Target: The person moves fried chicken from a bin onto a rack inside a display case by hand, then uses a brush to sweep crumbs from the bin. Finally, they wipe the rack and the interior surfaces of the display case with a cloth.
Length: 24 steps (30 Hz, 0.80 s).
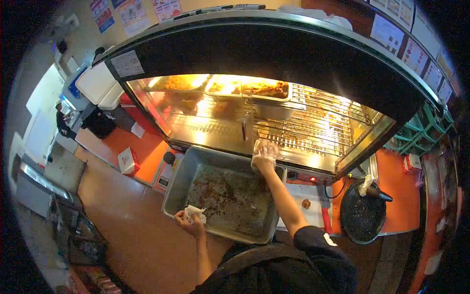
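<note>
A large grey metal tub (pixel 229 193) with dark crumbs and stains on its floor stands in front of a lit glass warming cabinet. My left hand (pixel 190 221) is closed on a crumpled white paper (pixel 196 213) at the tub's near left corner. Reaching over the tub's right side, my right hand (pixel 264 158) wears what looks like a clear glove. It is at the cabinet's lower front opening, and what its fingers hold, if anything, is blurred. Inside the cabinet are wire racks (pixel 313 115) and trays of fried food (pixel 264 90).
To the right lie a black round pan (pixel 363 213), a red-handled tool (pixel 326 219) and a small brown piece (pixel 306 203) on white paper. A red and white box (pixel 128 161) sits on the orange counter at left. A person (pixel 63 120) stands far left.
</note>
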Tool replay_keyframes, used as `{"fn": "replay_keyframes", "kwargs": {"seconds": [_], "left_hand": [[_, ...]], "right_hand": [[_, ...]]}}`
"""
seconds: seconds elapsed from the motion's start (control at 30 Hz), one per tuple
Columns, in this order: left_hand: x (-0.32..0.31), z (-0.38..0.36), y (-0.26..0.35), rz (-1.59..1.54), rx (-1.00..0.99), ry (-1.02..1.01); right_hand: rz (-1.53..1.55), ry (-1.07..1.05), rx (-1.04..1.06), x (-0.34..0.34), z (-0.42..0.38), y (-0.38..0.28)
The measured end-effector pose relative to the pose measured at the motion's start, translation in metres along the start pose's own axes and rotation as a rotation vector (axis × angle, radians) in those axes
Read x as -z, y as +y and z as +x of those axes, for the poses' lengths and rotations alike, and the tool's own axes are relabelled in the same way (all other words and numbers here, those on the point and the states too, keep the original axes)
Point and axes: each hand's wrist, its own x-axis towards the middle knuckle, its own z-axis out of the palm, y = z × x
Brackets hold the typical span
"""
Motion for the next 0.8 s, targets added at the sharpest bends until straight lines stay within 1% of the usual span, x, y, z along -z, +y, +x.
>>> {"fn": "replay_keyframes", "kwargs": {"seconds": [0.07,0.1,0.13,0.2,0.23,0.27,0.3,0.33,0.4,0.43,0.47,0.5,0.53,0.63,0.7,0.73,0.8], "left_hand": [[-0.002,0.000,-0.004,-0.009,0.008,0.007],[-0.002,-0.001,-0.001,-0.038,0.031,0.001],[-0.003,0.000,0.001,-0.067,0.054,-0.001],[-0.004,0.003,-0.007,-0.106,0.002,-0.007],[-0.002,0.001,-0.010,-0.119,-0.018,-0.009],[0.001,-0.002,-0.006,-0.054,0.004,0.002],[0.001,-0.002,0.005,0.007,0.022,0.013],[-0.001,-0.001,0.011,0.065,0.038,0.025],[-0.002,0.002,0.006,0.042,0.017,0.016],[-0.001,0.002,0.004,0.033,0.006,0.005],[-0.001,0.001,0.001,0.006,0.006,-0.009],[-0.001,0.000,0.007,-0.020,0.008,-0.025],[0.001,0.000,0.014,-0.045,0.011,-0.040],[0.004,-0.001,0.053,0.015,0.046,-0.025],[0.001,-0.001,0.024,0.075,0.011,-0.015],[0.001,0.001,0.019,0.105,-0.009,-0.011],[0.001,0.000,0.017,-0.055,0.055,-0.013]], "right_hand": [[0.221,0.002,-0.123,-0.009,0.007,0.013],[0.344,0.037,-0.229,-0.006,0.004,0.019],[0.130,0.202,-0.113,0.036,-0.007,0.027],[0.094,0.023,-0.146,0.099,-0.017,0.039],[0.183,-0.219,-0.277,0.150,-0.009,0.045],[0.269,-0.468,-0.409,0.182,-0.004,0.048],[0.180,0.158,-0.228,0.155,-0.028,0.050],[0.253,0.077,-0.200,0.157,-0.037,0.054],[0.397,-0.076,-0.144,0.167,-0.040,0.061],[0.297,-0.199,-0.132,0.179,-0.035,0.057],[0.276,-0.169,-0.093,0.176,-0.027,0.053],[0.253,-0.141,-0.055,0.166,-0.020,0.051],[0.266,-0.161,-0.041,0.153,-0.014,0.049],[0.520,-0.467,-0.112,0.087,0.006,0.048],[0.444,-0.300,-0.016,0.081,0.022,0.054],[0.343,0.162,0.031,0.066,0.014,0.053],[0.248,0.453,-0.001,0.051,0.000,0.046]]}}
